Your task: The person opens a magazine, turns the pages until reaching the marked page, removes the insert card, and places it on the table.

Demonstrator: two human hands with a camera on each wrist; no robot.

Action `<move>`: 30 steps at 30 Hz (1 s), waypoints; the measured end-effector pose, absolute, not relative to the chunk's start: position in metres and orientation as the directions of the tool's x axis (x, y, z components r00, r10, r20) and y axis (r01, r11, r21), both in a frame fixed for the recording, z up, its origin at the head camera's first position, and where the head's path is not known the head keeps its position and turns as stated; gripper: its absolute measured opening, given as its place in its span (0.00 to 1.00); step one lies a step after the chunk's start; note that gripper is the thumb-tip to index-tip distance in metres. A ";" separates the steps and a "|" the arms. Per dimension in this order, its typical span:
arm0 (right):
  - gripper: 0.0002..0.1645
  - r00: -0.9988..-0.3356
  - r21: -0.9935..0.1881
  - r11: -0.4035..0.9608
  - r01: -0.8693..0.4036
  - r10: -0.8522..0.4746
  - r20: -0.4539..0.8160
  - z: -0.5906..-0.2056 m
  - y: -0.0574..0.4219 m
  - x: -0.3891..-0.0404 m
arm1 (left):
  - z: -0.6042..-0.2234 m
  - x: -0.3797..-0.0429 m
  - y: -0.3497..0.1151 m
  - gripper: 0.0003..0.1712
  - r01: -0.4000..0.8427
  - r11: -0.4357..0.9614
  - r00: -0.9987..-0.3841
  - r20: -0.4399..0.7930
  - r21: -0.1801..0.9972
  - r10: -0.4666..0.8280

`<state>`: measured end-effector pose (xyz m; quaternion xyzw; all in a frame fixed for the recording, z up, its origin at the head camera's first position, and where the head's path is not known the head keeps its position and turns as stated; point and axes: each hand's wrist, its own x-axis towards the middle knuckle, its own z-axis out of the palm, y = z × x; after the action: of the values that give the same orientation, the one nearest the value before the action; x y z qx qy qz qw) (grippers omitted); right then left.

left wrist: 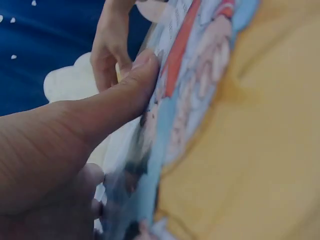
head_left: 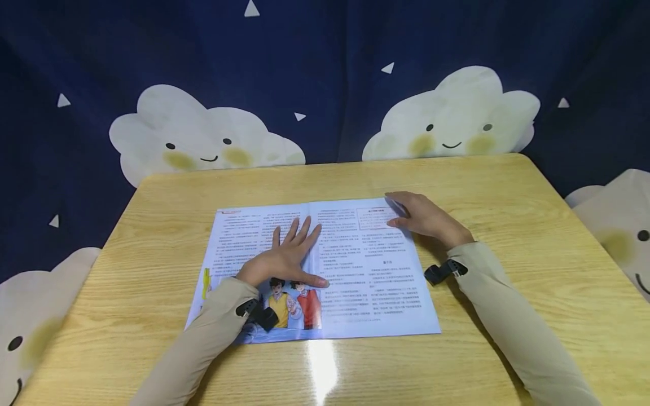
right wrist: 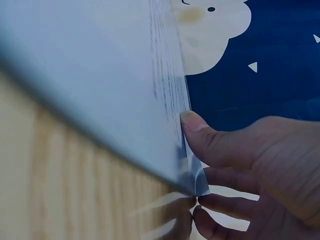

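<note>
An open magazine point(head_left: 376, 304) lies flat, with printed text on both pages and a coloured picture of cartoon figures point(head_left: 294, 307) low on its left page. My left hand point(head_left: 285, 258) rests on the left page near the fold, its fingers spread and its thumb reaching across to the right page. At the magazine's far right corner is my right hand point(head_left: 424, 217). The right thumb point(right wrist: 200, 131) touches the page near its edge, while the other fingers point(right wrist: 227, 205) lie beside the corner, apart from the thumb.
The magazine lies on a light wooden table point(head_left: 152, 254). Behind the table hangs a dark blue curtain point(head_left: 325, 73) printed with smiling clouds and small white triangles. Both forearms wear long beige sleeves point(head_left: 513, 321), with a black wrist camera point(head_left: 444, 272) on the right one.
</note>
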<state>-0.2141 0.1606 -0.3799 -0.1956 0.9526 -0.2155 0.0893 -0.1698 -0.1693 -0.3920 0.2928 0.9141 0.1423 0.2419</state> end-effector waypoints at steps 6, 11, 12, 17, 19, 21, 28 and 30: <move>0.43 -0.916 -0.437 0.845 -0.308 -0.387 -0.103 -0.376 0.162 -0.217 | -0.391 -0.169 -0.160 0.67 0.481 0.801 -0.693 -0.406 0.357 0.597; 0.44 -0.915 -0.439 0.846 -0.301 -0.387 -0.118 -0.374 0.164 -0.219 | -0.389 -0.170 -0.158 0.67 0.482 0.809 -0.701 -0.406 0.337 0.586; 0.44 -0.915 -0.440 0.847 -0.300 -0.386 -0.120 -0.374 0.164 -0.219 | -0.389 -0.170 -0.157 0.66 0.480 0.811 -0.705 -0.404 0.334 0.584; 0.44 -0.914 -0.437 0.846 -0.307 -0.390 -0.112 -0.373 0.165 -0.218 | -0.390 -0.170 -0.156 0.67 0.477 0.813 -0.710 -0.399 0.335 0.581; 0.44 -0.914 -0.436 0.845 -0.310 -0.391 -0.106 -0.373 0.165 -0.217 | -0.389 -0.172 -0.157 0.65 0.485 0.805 -0.698 -0.403 0.341 0.592; 0.44 -0.915 -0.439 0.842 -0.313 -0.391 -0.097 -0.374 0.165 -0.216 | -0.385 -0.174 -0.159 0.61 0.494 0.795 -0.688 -0.401 0.352 0.605; 0.42 -0.920 -0.436 0.838 -0.327 -0.387 -0.054 -0.379 0.165 -0.216 | -0.369 -0.189 -0.163 0.53 0.479 0.783 -0.720 -0.333 0.398 0.609; 0.40 -0.921 -0.426 0.838 -0.341 -0.389 -0.029 -0.380 0.165 -0.216 | -0.368 -0.193 -0.162 0.53 0.481 0.785 -0.725 -0.328 0.389 0.606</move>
<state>-0.2161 0.1647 -0.3798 -0.1907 0.9570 -0.2111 0.0571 -0.1928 -0.1620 -0.3682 0.2962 0.9180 0.1398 0.2235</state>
